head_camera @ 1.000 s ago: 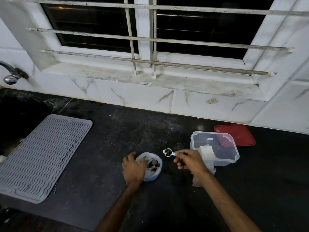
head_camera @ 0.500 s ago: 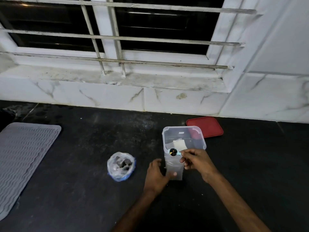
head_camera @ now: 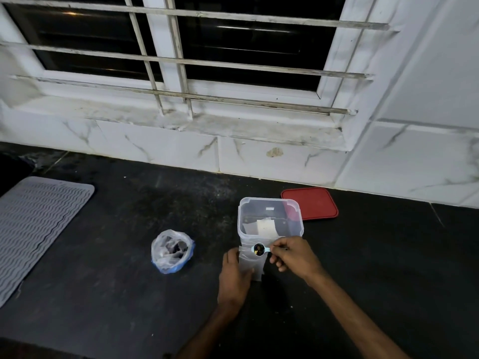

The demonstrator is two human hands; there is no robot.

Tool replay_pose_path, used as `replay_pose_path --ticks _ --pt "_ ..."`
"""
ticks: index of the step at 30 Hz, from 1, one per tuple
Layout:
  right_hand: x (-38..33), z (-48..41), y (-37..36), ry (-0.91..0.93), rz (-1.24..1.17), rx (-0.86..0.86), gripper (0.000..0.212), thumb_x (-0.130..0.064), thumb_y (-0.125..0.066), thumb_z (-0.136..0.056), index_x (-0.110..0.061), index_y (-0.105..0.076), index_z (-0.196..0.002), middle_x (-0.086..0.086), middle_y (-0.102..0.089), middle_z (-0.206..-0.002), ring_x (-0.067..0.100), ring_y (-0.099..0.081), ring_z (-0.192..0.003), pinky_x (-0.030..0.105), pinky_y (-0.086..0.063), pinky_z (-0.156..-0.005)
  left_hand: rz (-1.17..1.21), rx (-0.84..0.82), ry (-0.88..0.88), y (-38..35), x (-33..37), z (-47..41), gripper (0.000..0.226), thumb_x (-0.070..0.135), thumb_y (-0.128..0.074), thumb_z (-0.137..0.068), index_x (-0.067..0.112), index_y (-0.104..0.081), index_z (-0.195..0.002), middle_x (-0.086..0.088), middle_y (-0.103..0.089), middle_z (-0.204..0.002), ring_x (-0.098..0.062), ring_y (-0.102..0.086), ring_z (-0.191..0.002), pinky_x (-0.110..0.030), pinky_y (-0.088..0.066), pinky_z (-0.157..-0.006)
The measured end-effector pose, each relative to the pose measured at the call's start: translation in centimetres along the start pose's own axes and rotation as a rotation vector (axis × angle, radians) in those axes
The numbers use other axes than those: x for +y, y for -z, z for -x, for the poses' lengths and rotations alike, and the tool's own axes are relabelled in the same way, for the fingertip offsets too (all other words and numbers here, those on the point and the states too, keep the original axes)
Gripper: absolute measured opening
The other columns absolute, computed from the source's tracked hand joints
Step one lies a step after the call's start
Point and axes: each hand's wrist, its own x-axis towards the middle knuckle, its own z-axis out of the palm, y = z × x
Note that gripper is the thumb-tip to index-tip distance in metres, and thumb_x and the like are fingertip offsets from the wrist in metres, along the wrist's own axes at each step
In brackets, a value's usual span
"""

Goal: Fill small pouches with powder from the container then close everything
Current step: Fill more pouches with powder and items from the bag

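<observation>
A small translucent pouch (head_camera: 252, 263) lies on the dark counter just in front of an open clear plastic container (head_camera: 269, 216). My left hand (head_camera: 234, 277) holds the pouch at its left side, thumb on top. My right hand (head_camera: 294, 256) pinches the handle of a small light-blue measuring spoon (head_camera: 259, 249), whose bowl holds dark powder and hovers over the pouch's upper end. To the left stands a blue-rimmed container lined with a plastic bag (head_camera: 171, 251), dark contents inside. White pouches lie inside the clear container.
A red lid (head_camera: 309, 203) lies flat behind and right of the clear container. A grey ribbed drying mat (head_camera: 36, 229) covers the counter's left part. A white tiled wall and barred window ledge run along the back.
My left hand left the bag-lined container and came across to the pouch. My right hand carried the spoon of powder from beside that container to above the pouch.
</observation>
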Motion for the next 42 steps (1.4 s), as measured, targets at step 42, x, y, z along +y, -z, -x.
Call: replay_pose_path --ticks 42 --pt "-0.7 0.0 -1.2 0.2 -0.122 0.148 0.012 -0.013 -0.066 -0.09 -0.021 -0.074 -0.091 -0.008 -0.076 -0.077 0.002 -0.069 -0.073 0.018 -0.048 -0.061 -0.123 -0.045 -0.081 1.7 -1.0 0.6 0.071 0.028 -0.068 -0.085 0.025 -0.031 -0.145 0.009 -0.033 -0.143 -0.009 -0.048 -0.125 -0.029 -0.048 -0.101"
